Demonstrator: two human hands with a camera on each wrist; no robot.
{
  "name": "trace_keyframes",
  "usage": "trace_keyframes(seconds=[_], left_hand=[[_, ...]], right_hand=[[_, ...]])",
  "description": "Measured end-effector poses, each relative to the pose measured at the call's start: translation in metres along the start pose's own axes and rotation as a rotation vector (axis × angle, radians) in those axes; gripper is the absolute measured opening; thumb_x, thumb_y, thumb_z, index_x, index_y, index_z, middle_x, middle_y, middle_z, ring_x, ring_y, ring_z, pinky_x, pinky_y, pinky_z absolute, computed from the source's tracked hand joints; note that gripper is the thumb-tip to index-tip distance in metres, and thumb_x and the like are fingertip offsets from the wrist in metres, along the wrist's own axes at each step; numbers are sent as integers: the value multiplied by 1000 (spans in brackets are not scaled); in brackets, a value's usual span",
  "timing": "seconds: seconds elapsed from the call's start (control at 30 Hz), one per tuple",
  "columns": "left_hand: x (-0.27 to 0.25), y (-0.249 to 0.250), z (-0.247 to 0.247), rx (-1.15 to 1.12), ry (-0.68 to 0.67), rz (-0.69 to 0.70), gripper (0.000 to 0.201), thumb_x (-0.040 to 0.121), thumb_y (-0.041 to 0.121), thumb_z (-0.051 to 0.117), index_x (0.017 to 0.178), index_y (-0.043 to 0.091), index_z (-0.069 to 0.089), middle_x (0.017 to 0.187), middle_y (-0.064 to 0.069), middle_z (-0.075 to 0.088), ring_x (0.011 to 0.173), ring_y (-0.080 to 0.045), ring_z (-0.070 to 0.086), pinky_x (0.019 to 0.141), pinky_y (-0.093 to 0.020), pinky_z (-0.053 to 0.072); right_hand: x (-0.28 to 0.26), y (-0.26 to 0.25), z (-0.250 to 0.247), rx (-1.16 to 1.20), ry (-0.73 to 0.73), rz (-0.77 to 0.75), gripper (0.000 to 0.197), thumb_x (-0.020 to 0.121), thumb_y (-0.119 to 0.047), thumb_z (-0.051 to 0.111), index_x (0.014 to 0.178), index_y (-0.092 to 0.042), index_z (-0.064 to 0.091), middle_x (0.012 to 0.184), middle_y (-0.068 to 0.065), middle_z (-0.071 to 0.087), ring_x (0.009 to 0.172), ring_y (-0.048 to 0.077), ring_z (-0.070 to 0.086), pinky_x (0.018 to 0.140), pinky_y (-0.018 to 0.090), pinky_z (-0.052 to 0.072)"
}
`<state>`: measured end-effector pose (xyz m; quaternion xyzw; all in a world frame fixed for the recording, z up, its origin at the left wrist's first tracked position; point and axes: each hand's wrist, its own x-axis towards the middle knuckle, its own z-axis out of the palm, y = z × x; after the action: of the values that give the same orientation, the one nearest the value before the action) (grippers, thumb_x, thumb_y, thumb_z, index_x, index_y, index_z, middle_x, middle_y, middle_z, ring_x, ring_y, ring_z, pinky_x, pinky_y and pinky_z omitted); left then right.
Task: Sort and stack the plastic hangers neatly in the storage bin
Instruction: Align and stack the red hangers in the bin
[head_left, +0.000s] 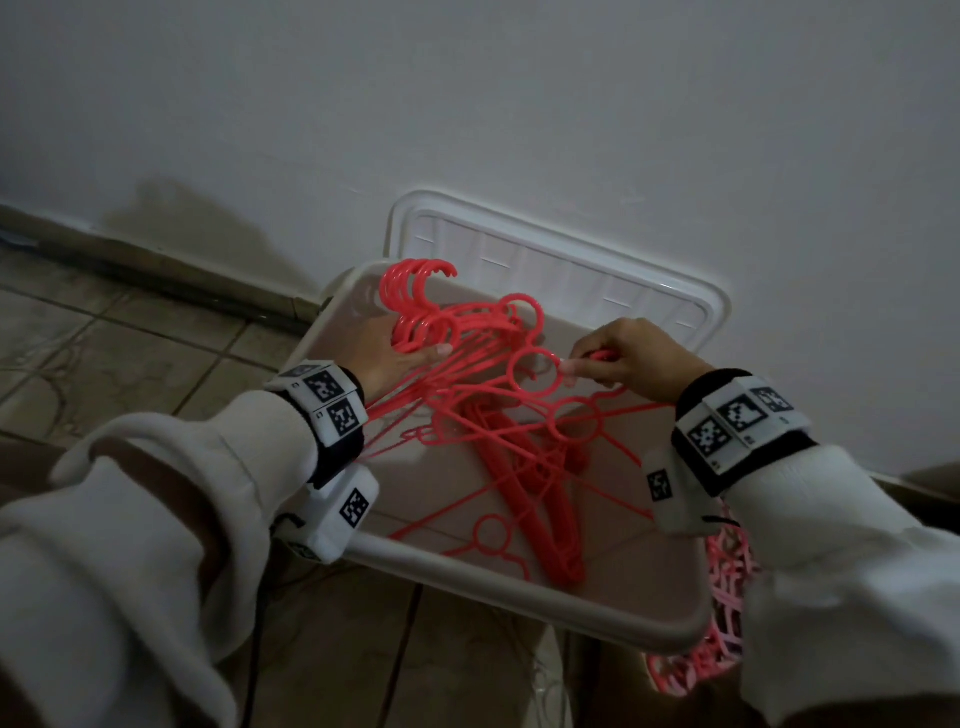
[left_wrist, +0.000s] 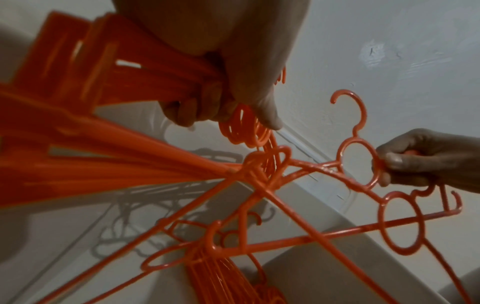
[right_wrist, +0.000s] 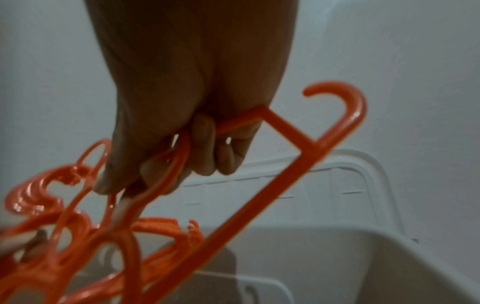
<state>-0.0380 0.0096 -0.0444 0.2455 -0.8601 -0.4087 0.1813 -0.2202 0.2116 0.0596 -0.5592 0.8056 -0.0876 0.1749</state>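
Left hand (head_left: 387, 353): grip closed round a gathered bundle of red plastic hangers (head_left: 431, 322), hooks aligned, held over the far-left corner of the beige plastic storage bin (head_left: 519, 587). Right hand (head_left: 631, 358): grip pinching the ring of a single red plastic hanger (head_left: 535, 369) above the bin. Loose red hangers (head_left: 540, 499) lie tangled inside. White bin lid (head_left: 571, 260) leans against the wall (head_left: 519, 104).

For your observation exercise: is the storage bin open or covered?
Open: the bin shows its inside, and its lid leans against the wall behind.
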Motion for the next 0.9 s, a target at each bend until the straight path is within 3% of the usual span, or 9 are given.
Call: trace_keyframes(seconds=[0.07, 0.17, 0.3, 0.43, 0.57, 0.67, 0.77, 0.83, 0.9], left_hand=[[1, -2, 1, 19, 1, -15, 44, 74, 61, 59, 106, 31, 62, 95, 11, 70, 90, -7, 66, 89, -38, 52], [0, -1, 0, 25, -13, -50, 40, 77, 59, 59, 103, 28, 65, 92, 8, 71, 87, -9, 67, 88, -38, 53], [-3, 1, -2, 5, -36, -86, 28, 82, 48, 62, 98, 26, 67, 89, 6, 72, 85, -11, 67, 88, -39, 52], [-3, -1, -2, -30, -27, -80, 30, 81, 50, 63, 101, 28, 66, 92, 7, 72, 88, -10, 67, 90, -39, 52], [-4, 2, -2, -32, -36, -78, 34, 80, 54, 60, 103, 29, 65, 92, 8, 71, 88, -10, 67, 90, -40, 51], [-7, 13, -3, -46, -57, -62, 35, 83, 49, 61, 107, 23, 62, 95, 8, 69, 89, -8, 65, 91, -36, 50], [-10, 25, -2, 10, -96, -51, 33, 83, 45, 63, 101, 18, 64, 91, 5, 68, 86, -11, 64, 87, -28, 49], [-9, 24, 2, 3, -158, -104, 41, 79, 50, 65, 98, 14, 66, 92, -2, 70, 89, -18, 65, 89, -34, 50], [-8, 20, 5, -31, -197, -165, 50, 71, 59, 67, 96, 16, 68, 93, -2, 72, 91, -19, 66, 93, -39, 49]], right_hand=[[2, 1, 6, -92, -30, -17, 30, 87, -39, 57, 90, -13, 71, 69, 0, 65, 64, 2, 57, 66, 19, 40], [5, 1, 14, -299, -67, -5, 35, 90, -43, 49, 97, -15, 69, 79, 2, 66, 84, 21, 64, 68, 23, 38], [7, 2, 21, -634, 36, -88, 39, 91, -51, 39, 89, -23, 67, 102, -5, 65, 107, 16, 55, 95, 34, 26], [8, -1, 19, -292, -15, -13, 44, 90, -47, 48, 56, -20, 45, 58, -5, 57, 66, 19, 59, 82, 31, 47], [8, 1, 17, 11, 22, -54, 45, 83, -41, 62, 48, -22, 40, 42, -10, 50, 40, 1, 53, 66, 31, 49], [11, -3, 14, 55, 1, -73, 47, 76, -43, 68, 48, -23, 37, 36, -10, 46, 38, 2, 49, 59, 25, 43], [14, -11, 13, 37, -53, -130, 37, 74, -36, 74, 57, -25, 43, 53, -12, 54, 48, 2, 48, 57, 21, 40], [14, -18, 12, 72, -110, -147, 28, 80, -28, 70, 67, -30, 46, 67, -12, 59, 54, -5, 54, 60, 14, 42], [15, -25, 13, 121, -95, -122, 23, 86, -29, 64, 72, -31, 45, 70, -9, 61, 59, -4, 57, 67, 19, 46]])
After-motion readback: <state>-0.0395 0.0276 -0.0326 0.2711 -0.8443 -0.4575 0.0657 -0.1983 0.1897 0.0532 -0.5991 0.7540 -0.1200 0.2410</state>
